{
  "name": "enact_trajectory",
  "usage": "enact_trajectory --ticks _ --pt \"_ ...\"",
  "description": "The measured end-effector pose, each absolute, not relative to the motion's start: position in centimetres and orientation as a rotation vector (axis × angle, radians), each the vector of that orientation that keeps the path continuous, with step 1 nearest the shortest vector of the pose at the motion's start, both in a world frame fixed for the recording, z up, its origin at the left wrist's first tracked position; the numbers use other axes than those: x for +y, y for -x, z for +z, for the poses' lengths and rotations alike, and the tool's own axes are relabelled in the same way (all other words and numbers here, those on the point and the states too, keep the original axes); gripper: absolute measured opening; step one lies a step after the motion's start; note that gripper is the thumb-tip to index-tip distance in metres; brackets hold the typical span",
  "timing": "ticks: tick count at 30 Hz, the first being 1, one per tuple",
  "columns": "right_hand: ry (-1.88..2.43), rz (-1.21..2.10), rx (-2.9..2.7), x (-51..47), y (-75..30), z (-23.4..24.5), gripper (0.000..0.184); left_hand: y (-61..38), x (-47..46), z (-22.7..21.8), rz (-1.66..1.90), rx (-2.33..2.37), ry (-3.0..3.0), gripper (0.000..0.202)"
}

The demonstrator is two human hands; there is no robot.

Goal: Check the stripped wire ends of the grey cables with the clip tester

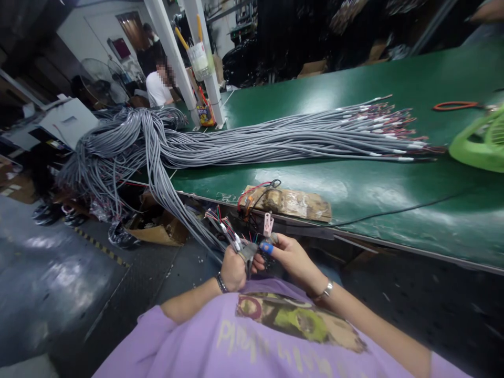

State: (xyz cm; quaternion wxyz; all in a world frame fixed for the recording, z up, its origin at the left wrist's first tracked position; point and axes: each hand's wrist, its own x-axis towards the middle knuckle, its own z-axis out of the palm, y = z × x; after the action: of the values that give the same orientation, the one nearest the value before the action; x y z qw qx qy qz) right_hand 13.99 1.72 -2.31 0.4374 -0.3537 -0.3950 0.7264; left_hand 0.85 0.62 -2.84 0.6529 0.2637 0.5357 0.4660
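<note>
Close to my body, my left hand [233,269] is closed around a bunch of grey cables [232,236] whose stripped ends show thin coloured wires and white sleeves. Grey tape wraps fingers of that hand. My right hand [293,258], with blue tape on its thumb, is pinched just right of the left hand's fingers; what it pinches is too small and dark to make out. A pale pink clip [268,224] rises just above the right fingertips; whether the hand touches it cannot be told. From the left hand, grey cables run up toward the bench.
A large grey cable bundle [236,142] lies along the green bench [394,210] and hangs over its left end. At the bench edge sits a wooden block [303,203] with red and black leads. A green plastic basket [482,139] is at right. One person [157,86] is far behind.
</note>
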Motion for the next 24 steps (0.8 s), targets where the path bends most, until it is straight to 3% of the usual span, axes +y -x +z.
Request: enact_trajectory --ticks 12,19,24 --pt "0.978 1.818 -1.054 1.9 -16.2 -4.1 0.042 -0.3 0.8 -1.9 1.093 1.157 -0.582 0.045" --pt "0.936 1.833 -0.832 3.6 -15.8 -2.9 0.051 -0.7 0.7 -1.9 0.870 0.964 -0.690 0.048" --pt "1.147 1.491 -0.986 4.2 -14.7 -2.7 0.056 -1.6 1.2 -1.2 0.896 1.045 -0.672 0.050"
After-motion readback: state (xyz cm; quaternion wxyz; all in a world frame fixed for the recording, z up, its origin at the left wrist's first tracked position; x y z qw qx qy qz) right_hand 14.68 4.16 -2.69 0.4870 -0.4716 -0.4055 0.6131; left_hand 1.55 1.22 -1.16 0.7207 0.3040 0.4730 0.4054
